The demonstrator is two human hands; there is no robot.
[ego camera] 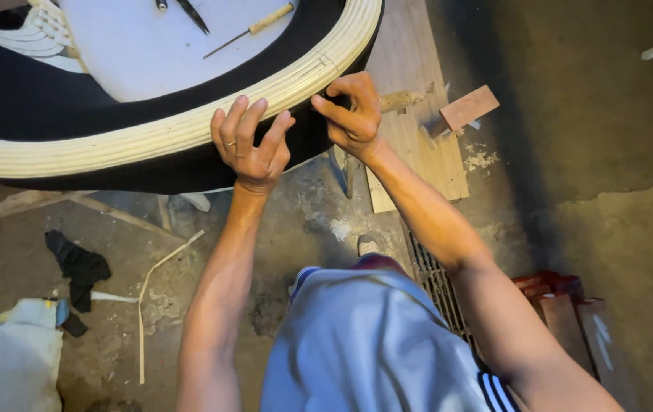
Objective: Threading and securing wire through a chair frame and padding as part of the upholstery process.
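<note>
- The left hand [252, 145] lies with fingers spread and slightly curled over the outer edge of the curved cane rim [189, 126], fingertips pressing its pale wrapped strands.
- The right hand [353, 114] pinches thumb against forefinger at the rim's edge just beside the left; what it pinches is too small to make out.
- The rim bends round a black frame [21, 99], cut off at the top and left.
- Below the hands lies open concrete floor [609, 152]; a loose cane strip [151, 282] lies near the left forearm.
- A wooden board [425, 145] lies right of the hands.

Cream ribbed rim [151, 137], black padding [29, 99], white panel [143, 53], grey shorts [364, 351]
</note>
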